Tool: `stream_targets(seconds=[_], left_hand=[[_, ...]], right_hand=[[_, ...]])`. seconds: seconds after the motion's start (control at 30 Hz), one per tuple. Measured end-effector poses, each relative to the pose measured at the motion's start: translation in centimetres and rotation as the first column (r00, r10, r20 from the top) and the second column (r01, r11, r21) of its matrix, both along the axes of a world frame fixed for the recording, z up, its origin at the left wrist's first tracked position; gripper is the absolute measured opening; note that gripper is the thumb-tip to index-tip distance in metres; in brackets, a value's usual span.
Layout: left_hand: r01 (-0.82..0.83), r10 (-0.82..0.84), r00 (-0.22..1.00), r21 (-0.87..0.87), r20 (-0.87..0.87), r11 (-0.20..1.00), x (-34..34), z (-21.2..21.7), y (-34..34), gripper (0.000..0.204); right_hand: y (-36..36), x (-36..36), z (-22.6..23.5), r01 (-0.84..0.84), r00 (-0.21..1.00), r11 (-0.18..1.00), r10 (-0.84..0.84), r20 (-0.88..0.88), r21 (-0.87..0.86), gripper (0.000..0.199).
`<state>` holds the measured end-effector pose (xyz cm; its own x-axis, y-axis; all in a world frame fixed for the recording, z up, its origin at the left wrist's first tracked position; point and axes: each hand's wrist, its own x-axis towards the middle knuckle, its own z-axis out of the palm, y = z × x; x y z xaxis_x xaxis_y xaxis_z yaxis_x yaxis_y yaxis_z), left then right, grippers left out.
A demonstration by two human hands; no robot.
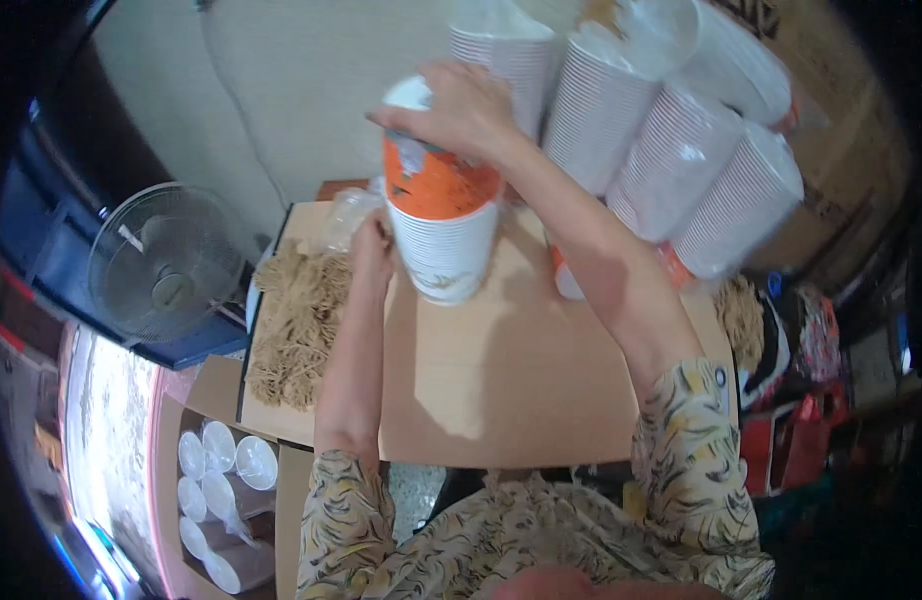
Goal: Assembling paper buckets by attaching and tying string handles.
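Note:
A tall stack of nested white paper cups (443, 250) stands over the cardboard-topped table, its upper part an orange printed cup wall (441, 185). From above, my right hand (461, 105) grips the stack's top, thumb to the left and fingers over the far side. My left hand (372, 245) is closed against the left side of the stack, with its fingertips partly hidden. Clear crumpled plastic (349, 220) lies just beyond that hand. Some blur softens the orange part and the right hand.
Several wrapped stacks of white cups (601, 110) stand at the back right. Tan fibre strands (301, 320) lie on the table's left. A carton (291, 520) of wrapped cup stacks sits at lower left, below a fan (166, 265). An orange and white item (566, 280) shows behind my right forearm.

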<state>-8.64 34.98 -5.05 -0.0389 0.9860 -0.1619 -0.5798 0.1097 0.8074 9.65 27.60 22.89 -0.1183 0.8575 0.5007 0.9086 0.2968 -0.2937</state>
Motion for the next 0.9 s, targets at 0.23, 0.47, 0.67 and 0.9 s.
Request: stream_targets(seconds=[0.23, 0.47, 0.67, 0.9], left_hand=[[0.044, 0.181, 0.841, 0.398, -0.509, 0.916, 8.3, -2.4, -16.8, 0.013], [0.390, 0.176, 0.704, 0.582, -0.688, 0.714, 20.4, -4.0, -18.1, 0.015], [0.233, 0.252, 0.685, 0.533, -0.684, 0.813, 24.8, -6.0, -15.3, 0.017], [0.020, 0.426, 0.676, 0.594, -0.601, 0.805, 26.2, -5.6, -15.2, 0.014]], right_hand=[[-5.0, 15.4, -8.1, -0.094, 0.903, 0.906, 0.252, -0.347, 0.413, 0.028], [-11.6, 30.7, -27.8, 0.376, 0.917, 0.913, -0.343, -0.201, 0.158, 0.014], [-11.7, 29.2, -30.6, 0.340, 0.893, 0.920, -0.251, -0.374, 0.194, 0.017], [-11.8, 28.1, -32.1, 0.399, 0.801, 0.910, -0.289, -0.525, 0.107, 0.014]])
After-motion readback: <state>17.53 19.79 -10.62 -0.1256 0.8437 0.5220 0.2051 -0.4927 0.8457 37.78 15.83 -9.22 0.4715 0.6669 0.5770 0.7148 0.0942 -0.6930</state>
